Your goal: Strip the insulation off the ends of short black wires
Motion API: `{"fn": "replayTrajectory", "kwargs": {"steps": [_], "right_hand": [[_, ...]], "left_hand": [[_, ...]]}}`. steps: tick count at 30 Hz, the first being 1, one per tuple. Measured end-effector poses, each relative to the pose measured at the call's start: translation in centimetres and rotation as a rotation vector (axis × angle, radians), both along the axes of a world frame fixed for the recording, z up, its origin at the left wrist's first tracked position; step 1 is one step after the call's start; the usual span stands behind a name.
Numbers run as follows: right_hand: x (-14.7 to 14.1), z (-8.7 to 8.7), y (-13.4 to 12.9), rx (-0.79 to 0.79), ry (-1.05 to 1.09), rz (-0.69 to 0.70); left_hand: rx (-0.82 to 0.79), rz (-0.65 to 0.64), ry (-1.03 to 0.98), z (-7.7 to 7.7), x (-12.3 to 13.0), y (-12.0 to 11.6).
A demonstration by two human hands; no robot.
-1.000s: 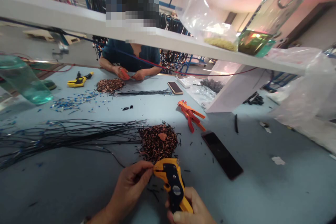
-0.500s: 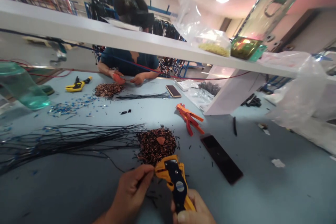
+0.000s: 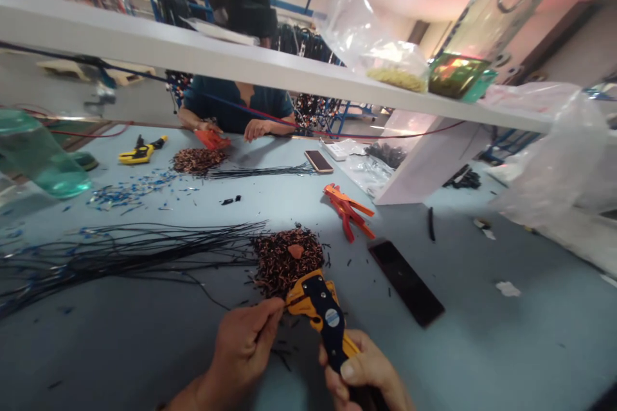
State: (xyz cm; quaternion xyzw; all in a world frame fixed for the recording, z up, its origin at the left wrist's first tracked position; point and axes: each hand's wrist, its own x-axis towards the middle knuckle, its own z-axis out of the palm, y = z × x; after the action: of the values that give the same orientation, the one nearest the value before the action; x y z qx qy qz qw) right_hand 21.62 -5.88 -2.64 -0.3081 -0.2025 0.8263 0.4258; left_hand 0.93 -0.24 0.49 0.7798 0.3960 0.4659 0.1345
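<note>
My right hand (image 3: pixel 364 369) is wrapped round the handles of a yellow and dark blue wire stripper (image 3: pixel 324 308) at the bottom centre. My left hand (image 3: pixel 245 343) pinches a thin black wire (image 3: pixel 212 295), its fingertips at the stripper's jaws. The wire runs back toward a bundle of long black wires (image 3: pixel 144 253) on the left. Just beyond the jaws lies a pile of short black and copper-coloured offcuts (image 3: pixel 284 263) with a reddish piece (image 3: pixel 295 251) on top. How far the wire end reaches into the jaws is hidden.
Red-orange pliers (image 3: pixel 348 210) and a black phone (image 3: pixel 406 281) lie to the right. Across the table a person (image 3: pixel 236 106) holds a red tool near another offcut pile (image 3: pixel 196 160). A white shelf (image 3: pixel 289 65) crosses above; a green bottle (image 3: pixel 43 154) is at left.
The stripper and my right hand have shifted slightly up and right, with the handles held closer together. The person opposite has raised the red tool a little. The view has tilted slightly.
</note>
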Motion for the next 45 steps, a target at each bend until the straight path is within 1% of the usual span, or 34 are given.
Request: {"fn": "replayTrajectory", "kwargs": {"steps": [2, 4, 9, 13, 16, 18, 19, 20, 21, 22, 23, 25, 26, 27, 28, 29, 30, 32, 33, 35, 38, 41, 43, 45], "right_hand": [[-0.2, 0.6, 0.0, -0.017, 0.008, -0.020], [-0.3, 1.2, 0.1, -0.041, 0.020, -0.009], [0.1, 2.5, 0.1, -0.103, 0.012, -0.052], [0.3, 2.8, -0.3, -0.084, 0.008, -0.048], [0.6, 2.9, -0.4, -0.102, -0.019, -0.056], [1.3, 3.0, -0.1, -0.087, 0.010, -0.051], [1.8, 3.1, 0.2, -0.052, 0.043, -0.038], [2.3, 3.2, 0.4, -0.016, 0.092, -0.058], [2.7, 3.3, 0.7, 0.008, 0.093, -0.168], [3.1, 3.4, 0.9, 0.040, 0.085, -0.215], [3.3, 3.5, 1.0, 0.073, 0.060, -0.225], [3.0, 3.7, 1.1, 0.114, -0.046, -0.163], [2.5, 3.9, 1.0, 0.134, -0.141, -0.152], [1.9, 4.1, 0.8, 0.129, -0.252, -0.084], [1.3, 4.3, 0.7, 0.139, -0.407, 0.006], [0.7, 4.5, 0.6, 0.197, -0.599, 0.064], [0.2, 4.7, 0.5, 0.293, -0.802, 0.110], [-0.6, 4.6, 0.3, 0.515, -1.166, 0.171], [-0.8, 4.3, 0.2, 0.616, -1.310, 0.198], [-0.9, 3.3, -0.1, 0.776, -1.518, 0.251], [-0.7, 1.5, -0.6, 0.967, -1.693, 0.264], [-0.5, 0.2, -1.0, 1.069, -1.769, 0.204], [-0.5, -0.3, -1.3, 1.102, -1.802, 0.160], [-0.4, -0.1, -1.5, 1.165, -1.806, 0.162]], "left_hand": [[0.040, 0.006, 0.007, 0.0, -0.1, 0.2], [0.079, 0.015, 0.030, 0.1, -0.1, 0.4], [0.177, 0.020, 0.067, -0.1, -0.4, 0.5], [0.235, 0.010, 0.129, -0.8, -0.8, 0.4], [0.263, 0.001, 0.157, -1.5, -1.2, 0.1], [0.280, -0.016, 0.173, -1.9, -1.4, -0.3], [0.285, -0.031, 0.183, -2.1, -1.6, -0.5], [0.282, -0.052, 0.196, -2.3, -1.7, -0.7], [0.281, -0.067, 0.207, -2.4, -1.8, -0.9], [0.281, -0.067, 0.212, -2.4, -2.0, -0.9], [0.278, -0.038, 0.213, -2.4, -2.1, -0.8], [0.257, 0.086, 0.196, -2.1, -2.3, -0.5], [0.219, 0.169, 0.180, -1.9, -2.4, -0.2], [0.164, 0.251, 0.167, -1.8, -2.6, 0.0], [0.103, 0.318, 0.167, -1.7, -2.8, 0.3], [0.044, 0.372, 0.174, -1.7, -3.0, 0.5], [0.004, 0.413, 0.178, -1.6, -3.3, 0.7], [-0.044, 0.449, 0.187, -1.7, -3.6, 0.9], [-0.054, 0.451, 0.188, -1.6, -3.7, 1.0], [-0.053, 0.444, 0.186, -1.3, -3.6, 1.1], [-0.019, 0.438, 0.147, -0.8, -3.0, 1.2], [-0.010, 0.411, 0.117, -0.6, -2.5, 1.3], [-0.013, 0.398, 0.112, -0.9, -2.5, 1.4], [-0.015, 0.389, 0.097, -1.3, -2.5, 1.5]]}}
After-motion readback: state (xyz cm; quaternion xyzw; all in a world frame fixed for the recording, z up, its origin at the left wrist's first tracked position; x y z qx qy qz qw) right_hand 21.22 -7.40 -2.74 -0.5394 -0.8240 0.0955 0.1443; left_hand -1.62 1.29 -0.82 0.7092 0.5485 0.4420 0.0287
